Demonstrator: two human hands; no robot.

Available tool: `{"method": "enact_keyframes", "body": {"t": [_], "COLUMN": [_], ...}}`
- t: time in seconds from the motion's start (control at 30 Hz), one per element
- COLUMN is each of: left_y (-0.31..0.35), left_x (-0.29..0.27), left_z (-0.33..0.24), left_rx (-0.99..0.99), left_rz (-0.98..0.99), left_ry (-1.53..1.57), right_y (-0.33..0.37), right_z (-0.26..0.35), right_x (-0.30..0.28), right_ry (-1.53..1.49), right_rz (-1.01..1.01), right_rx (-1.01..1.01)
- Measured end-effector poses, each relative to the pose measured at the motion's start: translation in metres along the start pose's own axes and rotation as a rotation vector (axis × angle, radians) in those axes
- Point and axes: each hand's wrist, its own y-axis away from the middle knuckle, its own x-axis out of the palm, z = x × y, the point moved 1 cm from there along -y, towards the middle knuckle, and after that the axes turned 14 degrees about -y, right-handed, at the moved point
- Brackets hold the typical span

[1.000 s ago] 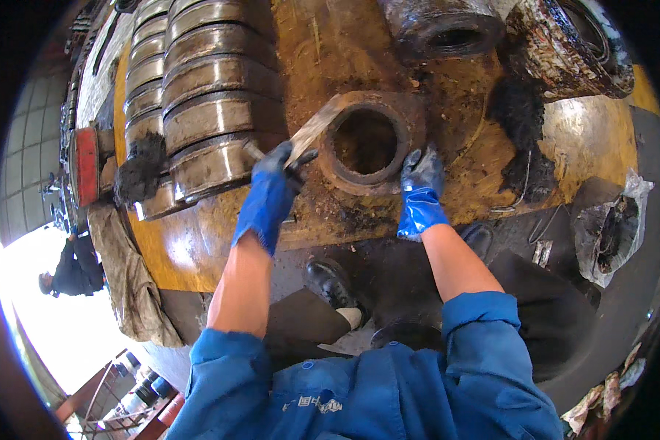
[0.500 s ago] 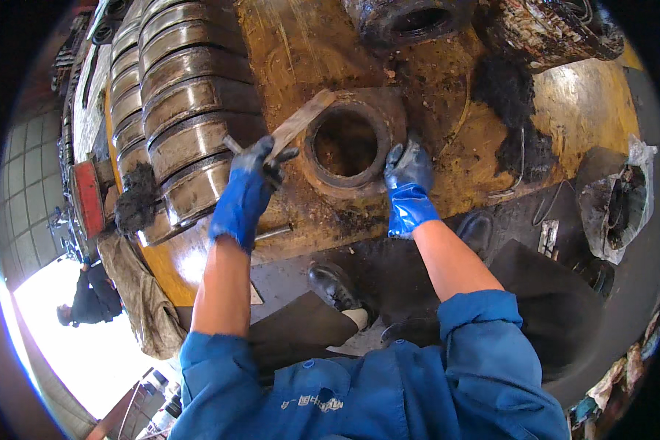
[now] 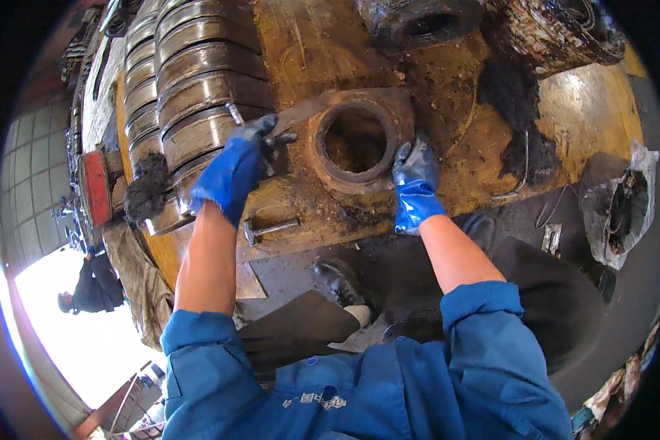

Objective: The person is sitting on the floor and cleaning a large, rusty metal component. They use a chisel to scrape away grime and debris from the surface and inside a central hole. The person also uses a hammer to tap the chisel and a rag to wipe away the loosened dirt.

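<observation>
My left hand (image 3: 235, 165), in a blue, blackened glove, is closed round the crosswise rod handle of a flat metal scraper (image 3: 301, 111). The blade is smeared by motion and reaches to the upper left rim of a rusty flanged metal part (image 3: 316, 147). This part lies flat on the table, with a round hole through a raised ring. My right hand (image 3: 416, 172), gloved alike, grips its right edge, thumb and fingers against the side of the ring. Below my left hand lies a T-shaped metal tool (image 3: 273, 228).
A yellow, grimy table (image 3: 308, 44) bears ribbed metal cylinders (image 3: 205, 92) on the left and a dark metal housing (image 3: 418, 26) at the back. Black fibrous clumps (image 3: 513, 95) lie to the right. A plastic-wrapped part (image 3: 620, 209) sits far right. Another person (image 3: 95, 284) is at far left.
My left hand has moved slightly left and up, and the scraper blade has swung flatter across the ring's upper left. The T-shaped tool now shows more fully. My right hand keeps its hold.
</observation>
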Motion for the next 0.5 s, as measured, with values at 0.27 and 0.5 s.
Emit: {"method": "enact_keyframes", "body": {"t": [0.27, 0.5], "left_y": [-0.045, -0.031], "left_x": [-0.014, 0.004], "left_z": [0.111, 0.04], "left_rx": [-0.029, 0.101], "left_rz": [-0.062, 0.005], "left_ry": [0.35, -0.109], "right_y": [0.008, 0.004], "right_z": [0.004, -0.001], "right_x": [-0.001, 0.005], "right_ry": [0.022, -0.044], "right_rz": [-0.044, -0.04], "right_rx": [-0.019, -0.056]}}
